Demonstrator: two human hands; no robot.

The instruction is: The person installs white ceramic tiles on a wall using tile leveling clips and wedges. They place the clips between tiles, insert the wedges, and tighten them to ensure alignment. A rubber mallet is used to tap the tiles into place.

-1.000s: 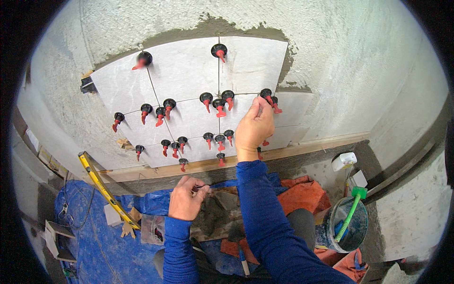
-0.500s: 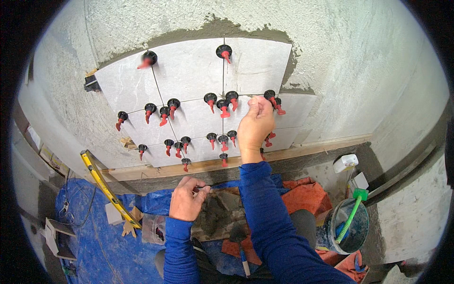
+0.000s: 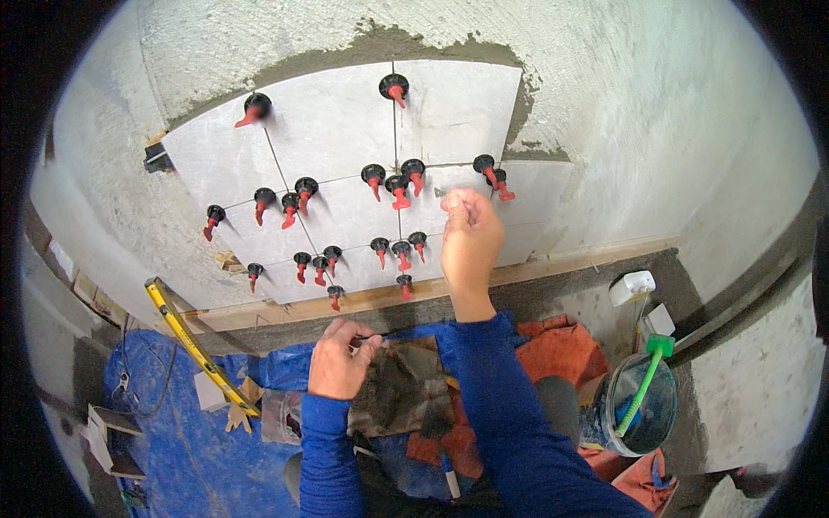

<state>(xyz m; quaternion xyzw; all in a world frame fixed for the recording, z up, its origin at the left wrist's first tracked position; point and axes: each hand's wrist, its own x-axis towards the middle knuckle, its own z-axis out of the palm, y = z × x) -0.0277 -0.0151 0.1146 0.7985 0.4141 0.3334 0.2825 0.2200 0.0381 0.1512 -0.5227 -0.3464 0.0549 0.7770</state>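
My right hand point(image 3: 472, 242) is raised in front of the tiled wall, thumb and fingers pinched on a small thin grey piece point(image 3: 440, 192). It is just right of the middle joint, below the upper tile row. My left hand point(image 3: 338, 361) hangs lower, near the foot of the wall, its thumb and fingers pinched together; what they hold is too small to make out. Large pale grey tiles point(image 3: 328, 121) cover part of the wall. Along their joints sit several tile levelling clamps point(image 3: 399, 192) with black discs and red handles. My right hand hides some tile and joint.
A wooden batten point(image 3: 596, 260) runs under the tiles. A yellow spirit level point(image 3: 194, 345) leans at the left over a blue tarp point(image 3: 186, 449). A brush point(image 3: 444, 453) lies between my arms. At right stands a bucket point(image 3: 661, 414) with a green-handled brush point(image 3: 641, 393).
My right hand has come away from the joint below the upper right tile and moved slightly down, with the thin grey piece now showing. My left hand stays pinched in nearly the same place.
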